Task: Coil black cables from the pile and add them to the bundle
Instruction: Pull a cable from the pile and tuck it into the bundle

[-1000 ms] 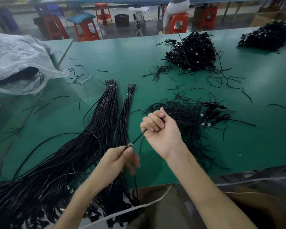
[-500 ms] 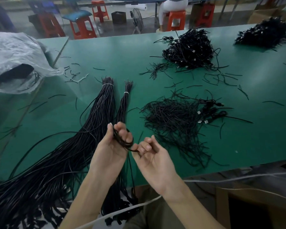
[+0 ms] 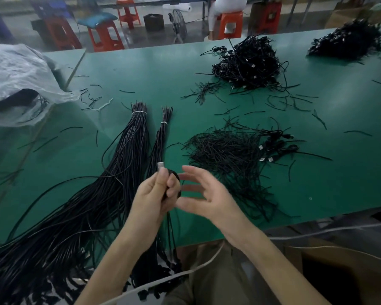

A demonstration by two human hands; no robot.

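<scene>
Left hand (image 3: 157, 195): gripped coiled cable (image 3: 174, 183), metal plug (image 3: 161, 165) above thumb.
Right hand (image 3: 204, 195): fingers spread, blurred, just beside coil.
Worktop (image 3: 141, 69): green.

Left hand (image 3: 156, 194) grips a black cable coil (image 3: 176, 176), with the silver connector (image 3: 161, 165) poking up past the thumb. Right hand (image 3: 209, 194) at its 3 o'clock, fingers spread, blurred; possibly touching the coil. Green table (image 3: 141, 69): tied bundles (image 3: 128, 146) at 10 o'clock of the hands, loose strand pile (image 3: 227, 155) at 2, cable heap (image 3: 246, 62) far off at 1.
</scene>
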